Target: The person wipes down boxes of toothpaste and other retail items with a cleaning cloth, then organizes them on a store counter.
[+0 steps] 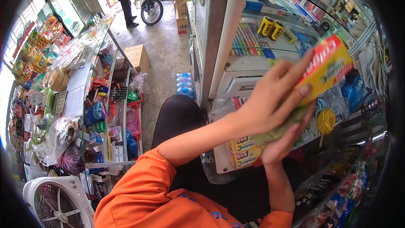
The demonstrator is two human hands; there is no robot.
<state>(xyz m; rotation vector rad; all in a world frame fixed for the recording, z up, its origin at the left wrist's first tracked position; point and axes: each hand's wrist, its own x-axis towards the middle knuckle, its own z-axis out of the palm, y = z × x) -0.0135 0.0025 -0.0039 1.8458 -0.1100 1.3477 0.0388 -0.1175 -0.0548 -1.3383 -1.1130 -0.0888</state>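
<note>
Here's the left hand [274, 97], fingers stretched flat against the red-and-yellow Colgate box [328, 65] jutting out past them, right hand [284, 141] cupped below, blurry green item [280, 133], perhaps cloth, sandwiched between!

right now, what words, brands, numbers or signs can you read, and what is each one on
"Colga", the rest blurred or covered: red and yellow box
"CON Ó": two yellow and black batteries
"VITAMIN C": yellow packs on the counter
"HUR", cut off: cardboard carton at the back
Too small or blurred to read: the print on the snack bags and the open notebook
</note>
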